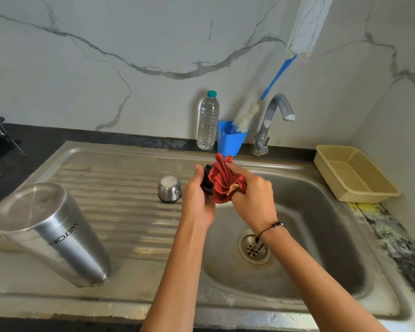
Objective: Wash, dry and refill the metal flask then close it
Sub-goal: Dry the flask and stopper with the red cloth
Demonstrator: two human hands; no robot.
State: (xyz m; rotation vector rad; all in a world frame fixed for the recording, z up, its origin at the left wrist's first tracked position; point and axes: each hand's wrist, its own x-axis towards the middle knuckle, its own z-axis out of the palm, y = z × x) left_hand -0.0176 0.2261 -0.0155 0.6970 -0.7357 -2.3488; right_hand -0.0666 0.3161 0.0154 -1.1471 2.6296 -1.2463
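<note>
The flask (50, 233) stands upside down on the drainboard (120, 188) at left, base up, long axis roughly vertical. Steel sink (321, 212), marble-look wall, tap (273, 116) behind. Over the basin, the left hand (198, 195) grips a black lid (206, 178) while the right hand (252, 195) clutches a red cloth (223, 183) against it.

My left hand (198, 195) curls round a dark lid (206, 179), thumb up; my right hand (252, 192) grips a red cloth (223, 182), forefinger stretched out along it; both forearms reach in from the sink's (321, 279) near edge; a black cord circles my right wrist.
</note>
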